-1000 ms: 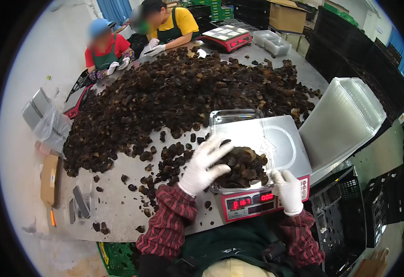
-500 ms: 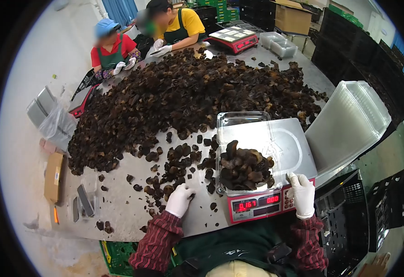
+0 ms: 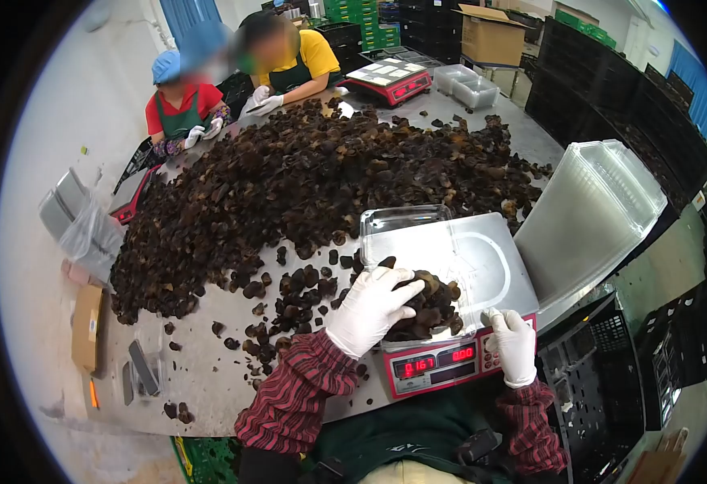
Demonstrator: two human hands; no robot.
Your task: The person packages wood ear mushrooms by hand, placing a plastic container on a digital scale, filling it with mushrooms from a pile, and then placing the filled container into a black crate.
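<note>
My gloved left hand lies over the heap of dark brown wood ear mushrooms, fingers apart and touching its left side. The heap sits in a clear plastic container with its lid part folded back, on the platform of a red digital scale. The scale's display reads 0.167. My gloved right hand rests at the scale's front right corner beside the keypad, fingers curled together; anything between them is hidden.
A large mound of mushrooms covers the metal table. Stacked clear containers stand right of the scale. Two co-workers, one in a red shirt and one in yellow, work across the table. Black crates are at the right.
My left hand has moved up and right from the table onto the mushrooms in the container. My right hand stays at the scale's corner. The whole view has shifted slightly.
</note>
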